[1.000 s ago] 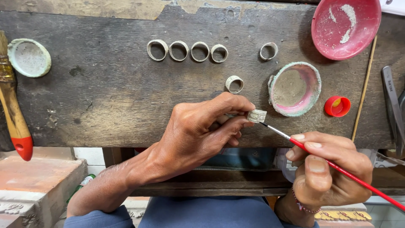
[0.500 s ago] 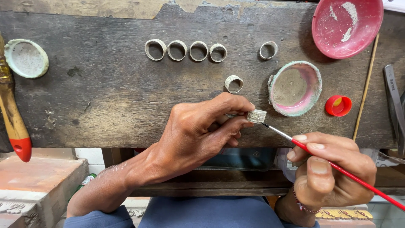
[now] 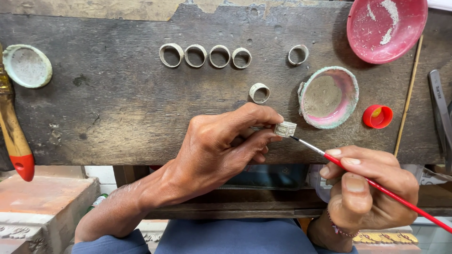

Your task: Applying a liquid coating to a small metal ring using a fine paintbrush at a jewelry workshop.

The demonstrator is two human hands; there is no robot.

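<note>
The left hand (image 3: pixel 221 146) pinches a small silver ring (image 3: pixel 285 129) over the dark table (image 3: pixel 117 103). The right hand (image 3: pixel 372 190) holds a thin red brush (image 3: pixel 376 187), its tip touching the ring

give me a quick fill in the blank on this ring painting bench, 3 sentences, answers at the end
1. The left hand pinches a small metal ____ at its fingertips.
2. The right hand holds a thin brush with a ____ handle.
3. At the back of the wooden bench, ____ rings lie close together in a row, with one more ring apart to their right.

Missing words: ring; red; four
</note>
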